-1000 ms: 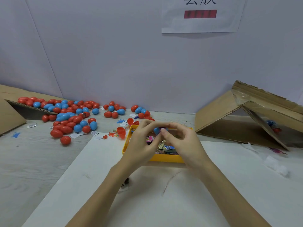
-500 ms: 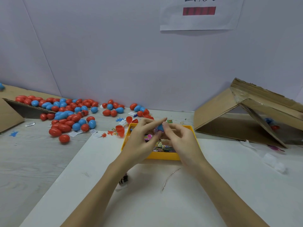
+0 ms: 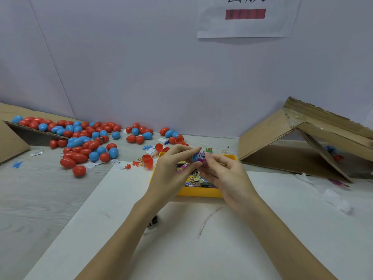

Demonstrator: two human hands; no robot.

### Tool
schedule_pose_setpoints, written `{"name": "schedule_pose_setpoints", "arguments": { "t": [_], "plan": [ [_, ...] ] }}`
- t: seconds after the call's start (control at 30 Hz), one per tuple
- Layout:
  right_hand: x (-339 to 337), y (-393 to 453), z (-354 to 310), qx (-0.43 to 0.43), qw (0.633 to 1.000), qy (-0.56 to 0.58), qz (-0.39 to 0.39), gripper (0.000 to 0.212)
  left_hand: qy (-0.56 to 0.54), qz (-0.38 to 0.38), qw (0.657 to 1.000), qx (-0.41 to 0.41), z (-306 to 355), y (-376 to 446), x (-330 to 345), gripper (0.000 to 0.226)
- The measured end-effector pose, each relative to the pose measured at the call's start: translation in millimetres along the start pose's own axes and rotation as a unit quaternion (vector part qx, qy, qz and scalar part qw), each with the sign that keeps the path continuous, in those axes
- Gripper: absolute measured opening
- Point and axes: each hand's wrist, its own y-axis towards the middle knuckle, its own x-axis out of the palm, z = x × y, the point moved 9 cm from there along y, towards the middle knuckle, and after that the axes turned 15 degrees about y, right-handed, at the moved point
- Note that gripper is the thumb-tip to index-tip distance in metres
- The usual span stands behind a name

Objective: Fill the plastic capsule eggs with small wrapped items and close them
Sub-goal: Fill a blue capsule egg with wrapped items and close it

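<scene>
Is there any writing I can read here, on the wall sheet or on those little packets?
Paper sheet on the wall: large dark characters, cut off by the top edge, unreadable.
Red bar on that sheet: no legible text.
Wrapped packets in the yellow tray: print too small and blurred to read.
Purple packet between the hands: blurred, unreadable.
</scene>
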Motion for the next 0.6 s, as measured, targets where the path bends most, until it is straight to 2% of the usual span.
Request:
{"name": "schedule_pose_setpoints", "arguments": {
  "t": [0.13, 0.27, 0.37, 0.5, 0.6],
  "plan": [
    [1, 0, 8, 0.067, 0.995, 0.073, -0.008, 0.026, 0.003, 0.007, 1.000, 0.009, 4, 0, -1, 0.037],
    [-1, 1, 6, 0.055, 0.997, 0.056, -0.013, 0.027, -0.001, 0.018, 1.000, -0.021, 1, 0, -2, 0.031],
    [-6, 5, -1, 0.006, 0.999, -0.037, 0.000, 0.027, -0.012, 0.018, 0.999, -0.040, -2, -1, -3, 0.031],
    [2, 4, -17, -0.099, 0.967, -0.230, -0.040, 0.030, -0.004, 0.005, 0.999, -0.042, -9, 1, -6, 0.029],
    [2, 4, -15, -0.088, 0.964, -0.248, -0.049, 0.030, 0.021, -0.010, 1.000, -0.009, -3, 2, -5, 0.031]
  ]
}}
